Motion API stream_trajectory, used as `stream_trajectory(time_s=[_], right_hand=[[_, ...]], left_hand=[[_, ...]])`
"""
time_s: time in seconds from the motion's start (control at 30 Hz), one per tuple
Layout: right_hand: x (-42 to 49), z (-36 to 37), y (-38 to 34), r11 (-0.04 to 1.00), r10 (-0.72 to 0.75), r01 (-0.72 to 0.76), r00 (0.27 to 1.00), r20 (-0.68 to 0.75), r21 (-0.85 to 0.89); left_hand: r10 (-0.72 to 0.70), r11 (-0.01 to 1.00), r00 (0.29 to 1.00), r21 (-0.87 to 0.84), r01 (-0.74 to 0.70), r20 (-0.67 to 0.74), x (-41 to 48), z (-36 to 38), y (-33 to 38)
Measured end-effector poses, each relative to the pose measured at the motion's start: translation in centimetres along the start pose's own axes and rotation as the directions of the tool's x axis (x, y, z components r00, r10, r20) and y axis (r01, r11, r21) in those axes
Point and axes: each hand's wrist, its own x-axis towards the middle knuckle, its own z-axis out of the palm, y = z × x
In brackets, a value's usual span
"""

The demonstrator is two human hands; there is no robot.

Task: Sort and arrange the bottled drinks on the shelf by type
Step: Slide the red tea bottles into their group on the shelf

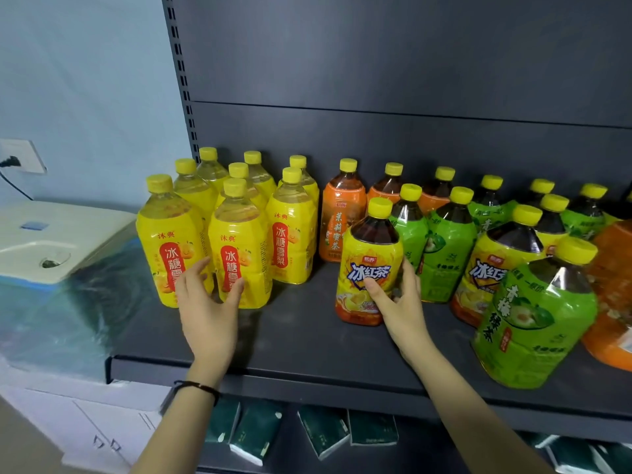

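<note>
Several yellow pear-drink bottles (239,248) stand grouped at the left of the dark shelf (307,336). My left hand (208,302) is spread open in front of the two nearest ones, fingertips touching their labels. My right hand (396,299) grips the lower part of an iced black tea bottle (369,261) with a yellow and orange label, standing on the shelf mid-front. Behind it stand orange jasmine-tea bottles (342,220). To the right are several green-tea bottles (448,248), with one large one (533,319) near the front edge, and another iced black tea bottle (492,265).
An orange-labelled bottle (612,295) sits at the far right edge. A white appliance (51,241) under plastic wrap stands left of the shelf, beside a wall socket (20,160). Dark green packets (321,432) lie on the shelf below.
</note>
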Motion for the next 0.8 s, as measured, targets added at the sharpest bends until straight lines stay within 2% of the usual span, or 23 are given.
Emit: stream_trajectory(time_s=[0.07,0.13,0.2,0.3,0.37,0.6,0.73,0.77,0.8], right_hand=[[0.0,0.0,0.2,1.000,-0.007,0.007,1.000,-0.003,0.006],[0.0,0.1,0.3,1.000,-0.011,0.011,1.000,-0.006,0.009],[-0.1,0.2,0.4,1.000,-0.013,0.014,1.000,-0.011,0.016],[-0.2,0.2,0.3,1.000,-0.009,0.010,1.000,-0.009,0.026],[-0.2,0.2,0.3,1.000,-0.010,0.010,1.000,-0.010,0.025],[-0.3,0.2,0.0,0.999,-0.007,0.004,0.998,0.055,0.051],[-0.7,0.0,-0.4,0.995,0.000,-0.012,0.992,0.128,0.097],[-0.9,0.0,-0.5,0.992,-0.002,-0.018,0.988,0.152,0.127],[-1.2,0.0,-0.7,0.986,-0.007,-0.023,0.983,0.182,0.164]], left_hand=[[0.019,0.992,0.996,0.127,-0.008,-0.084,-0.4,0.3,0.1],[-0.035,0.974,0.990,0.218,0.064,-0.136,0.0,0.6,0.1],[-0.115,0.962,0.987,0.236,0.138,-0.110,0.7,0.8,-0.1],[-0.104,0.971,0.995,0.216,0.103,-0.006,1.5,0.9,-0.9],[-0.068,0.977,0.998,0.203,0.066,0.005,1.7,1.0,-1.5],[-0.053,0.984,0.998,0.170,0.058,-0.033,1.6,0.7,-1.6],[-0.055,0.996,0.992,0.067,0.063,-0.113,-0.9,0.8,-0.1],[-0.035,0.999,0.996,0.024,0.037,-0.080,-2.0,1.1,0.6],[-0.012,0.999,1.000,-0.050,0.013,0.009,-3.1,1.5,1.2]])
